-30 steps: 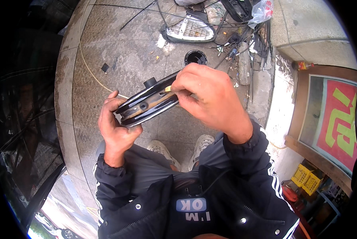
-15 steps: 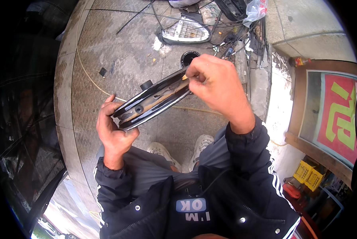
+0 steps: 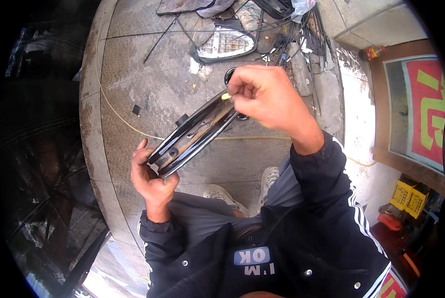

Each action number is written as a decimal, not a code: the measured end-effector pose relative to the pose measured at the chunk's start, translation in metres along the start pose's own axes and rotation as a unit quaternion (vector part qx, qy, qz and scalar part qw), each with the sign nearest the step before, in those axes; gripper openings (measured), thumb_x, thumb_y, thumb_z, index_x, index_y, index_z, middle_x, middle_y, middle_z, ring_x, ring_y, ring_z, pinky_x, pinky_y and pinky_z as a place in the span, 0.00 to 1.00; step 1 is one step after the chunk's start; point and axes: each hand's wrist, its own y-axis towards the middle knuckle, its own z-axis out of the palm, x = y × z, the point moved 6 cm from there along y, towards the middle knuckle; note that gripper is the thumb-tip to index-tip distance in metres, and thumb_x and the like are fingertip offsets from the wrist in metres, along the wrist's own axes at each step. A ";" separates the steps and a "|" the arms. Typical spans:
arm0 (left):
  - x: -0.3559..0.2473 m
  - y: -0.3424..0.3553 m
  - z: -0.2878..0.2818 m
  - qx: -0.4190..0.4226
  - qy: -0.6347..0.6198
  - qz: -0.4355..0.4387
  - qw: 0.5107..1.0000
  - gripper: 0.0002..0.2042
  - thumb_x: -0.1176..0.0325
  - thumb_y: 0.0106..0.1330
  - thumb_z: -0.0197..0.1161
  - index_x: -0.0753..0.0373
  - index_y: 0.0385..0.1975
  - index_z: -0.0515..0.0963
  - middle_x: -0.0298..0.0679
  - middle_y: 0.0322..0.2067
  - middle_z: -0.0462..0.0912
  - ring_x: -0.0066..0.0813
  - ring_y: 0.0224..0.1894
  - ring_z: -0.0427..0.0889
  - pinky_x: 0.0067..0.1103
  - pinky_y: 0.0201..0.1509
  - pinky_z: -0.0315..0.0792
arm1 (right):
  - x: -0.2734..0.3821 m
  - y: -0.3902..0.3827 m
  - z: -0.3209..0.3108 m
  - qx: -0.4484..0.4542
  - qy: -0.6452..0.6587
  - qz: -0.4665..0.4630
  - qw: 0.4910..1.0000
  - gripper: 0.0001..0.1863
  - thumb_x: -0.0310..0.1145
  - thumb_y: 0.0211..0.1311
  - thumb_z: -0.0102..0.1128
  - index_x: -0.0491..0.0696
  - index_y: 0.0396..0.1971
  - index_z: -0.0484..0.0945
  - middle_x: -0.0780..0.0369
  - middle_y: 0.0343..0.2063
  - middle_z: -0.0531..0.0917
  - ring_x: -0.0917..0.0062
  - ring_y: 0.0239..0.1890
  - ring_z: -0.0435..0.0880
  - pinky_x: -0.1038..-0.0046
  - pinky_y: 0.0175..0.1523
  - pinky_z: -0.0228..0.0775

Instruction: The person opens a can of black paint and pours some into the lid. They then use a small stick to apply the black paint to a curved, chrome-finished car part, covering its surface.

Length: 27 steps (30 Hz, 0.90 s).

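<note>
We list 1 glossy black wheel rim (image 3: 202,130), its grooved channel (image 3: 183,145) streaked brown, gripped in our left hand (image 3: 154,186). Our right hand (image 3: 267,97) pinches 1 yellow piece (image 3: 226,96).

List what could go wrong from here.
The rim could slip or tip: the left hand grips it at its lower-left end, above the floor.

The yellow piece might drop: it is small, and only its tip shows past the right hand's fingers.
</note>
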 end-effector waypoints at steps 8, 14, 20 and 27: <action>0.005 -0.001 0.004 0.009 -0.007 -0.009 1.000 0.27 0.73 0.46 0.69 0.67 0.50 0.73 0.43 0.44 0.80 0.41 0.53 0.80 0.51 0.78 0.60 | 0.008 0.000 0.021 -0.008 0.053 -0.004 0.999 0.06 0.24 0.50 0.67 0.41 0.29 0.83 0.57 0.23 0.84 0.67 0.26 0.85 0.68 0.34 0.77; 0.013 -0.010 -0.006 0.021 -0.054 0.003 0.998 0.30 0.78 0.51 0.70 0.68 0.58 0.71 0.45 0.57 0.76 0.53 0.71 0.72 0.44 0.77 0.63 | -0.039 0.008 0.006 -0.006 0.071 0.085 0.994 0.07 0.27 0.51 0.69 0.41 0.29 0.85 0.55 0.25 0.88 0.69 0.29 0.89 0.68 0.37 0.79; 0.017 -0.013 -0.010 0.014 -0.081 0.013 0.997 0.32 0.75 0.53 0.75 0.66 0.60 0.70 0.45 0.60 0.75 0.53 0.72 0.71 0.42 0.75 0.66 | -0.085 0.012 0.012 0.030 0.139 0.137 0.980 0.04 0.21 0.54 0.68 0.40 0.30 0.85 0.65 0.26 0.87 0.85 0.30 0.82 0.77 0.36 0.75; 0.011 -0.005 -0.001 -0.056 -0.068 -0.016 0.996 0.31 0.59 0.53 0.80 0.63 0.53 0.72 0.40 0.42 0.80 0.35 0.48 0.83 0.52 0.77 0.60 | -0.099 0.006 -0.008 -0.010 0.081 0.188 0.979 0.07 0.26 0.51 0.71 0.41 0.30 0.86 0.59 0.23 0.87 0.79 0.28 0.86 0.71 0.34 0.76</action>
